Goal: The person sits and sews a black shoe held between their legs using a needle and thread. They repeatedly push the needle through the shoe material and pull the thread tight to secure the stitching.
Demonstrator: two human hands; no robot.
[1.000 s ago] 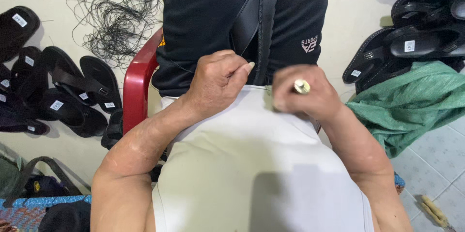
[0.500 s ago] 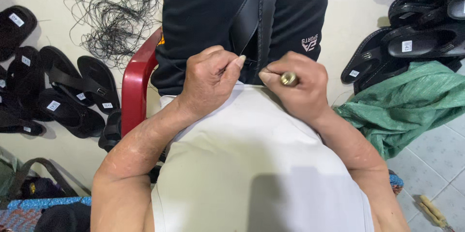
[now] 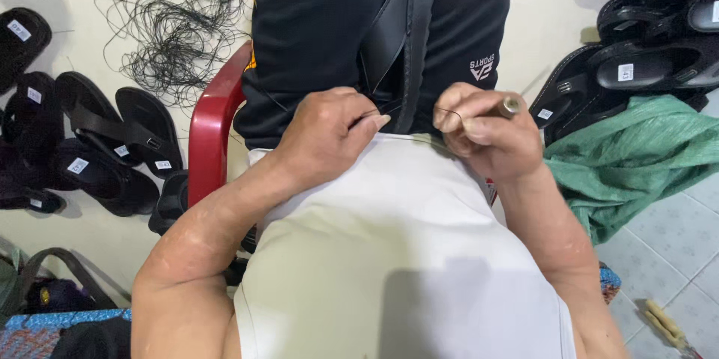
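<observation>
Black leather sandal strap (image 3: 408,25) stands upright between the knees, over the lap. Left hand (image 3: 329,138) pinches thin black thread (image 3: 449,113) beside it; right hand (image 3: 487,130) grips a wooden-handled awl (image 3: 508,106).

I take this for a small sandal-making workshop set up on a tiled floor. Finished black sandals (image 3: 112,142) with size stickers lie in rows to both sides, a tangle of black thread (image 3: 176,18) sits loose on the floor, and a wooden-handled tool (image 3: 663,325) lies nearby beside a green sack (image 3: 636,157).
</observation>
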